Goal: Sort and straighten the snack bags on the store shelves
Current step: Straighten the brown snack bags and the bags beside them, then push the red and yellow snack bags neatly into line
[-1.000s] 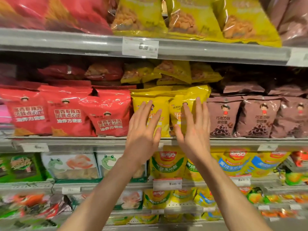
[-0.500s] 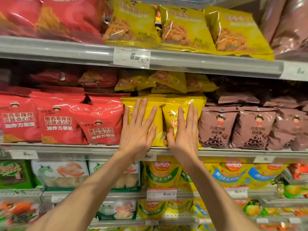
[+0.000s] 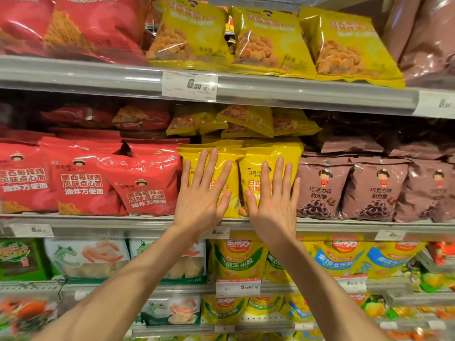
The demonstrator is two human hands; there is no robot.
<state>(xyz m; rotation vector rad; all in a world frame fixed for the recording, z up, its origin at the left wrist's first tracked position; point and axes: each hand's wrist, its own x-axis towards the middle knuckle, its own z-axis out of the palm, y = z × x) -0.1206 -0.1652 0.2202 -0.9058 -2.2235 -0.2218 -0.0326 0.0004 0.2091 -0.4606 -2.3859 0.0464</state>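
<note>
Left hand (image 3: 200, 200) and right hand (image 3: 273, 203) spread flat, fingers straight, pressed one each on two yellow snack bags (image 3: 268, 156) at front edge of middle shelf (image 3: 98, 223), likely pushing faces flush between red bags (image 3: 81, 183) and brown bags (image 3: 322, 188).

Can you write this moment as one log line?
step: straightening | left hand: flat on left yellow plastic snack bag | right hand: flat on right yellow plastic snack bag
</note>
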